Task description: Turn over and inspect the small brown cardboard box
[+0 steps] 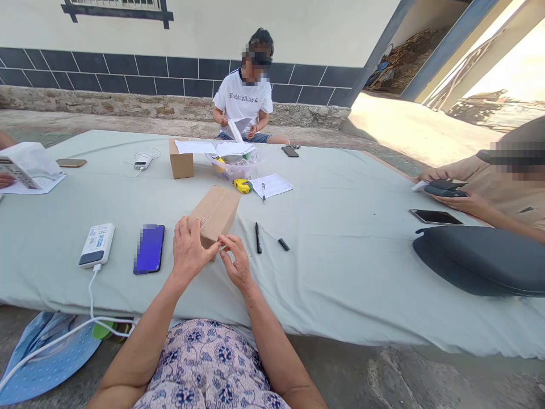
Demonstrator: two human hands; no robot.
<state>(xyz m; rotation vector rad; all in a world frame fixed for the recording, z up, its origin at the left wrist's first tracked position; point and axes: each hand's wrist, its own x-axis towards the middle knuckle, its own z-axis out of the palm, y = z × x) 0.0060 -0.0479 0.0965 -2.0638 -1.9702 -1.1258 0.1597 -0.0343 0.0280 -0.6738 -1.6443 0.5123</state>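
Note:
A closed cardboard box [219,210] rests on the cloth right in front of me, a seam running along its top. My left hand [187,247] grips its near left side, fingers on the top edge and thumb reaching across the near end. At the near right corner, my right hand [236,258] has thumb and fingertips pinched against the box edge; anything thin between them is too small to make out. Just right of the box lie an uncapped black marker [258,237] and its cap [283,244].
A blue-screened phone [149,250] and a white power bank [97,245] with a cable lie left. Beyond are a yellow tape measure [242,186], paper with a pen, a plastic basket [236,170] and another box [181,162]. A black case [481,258] lies right. Other people sit around the table.

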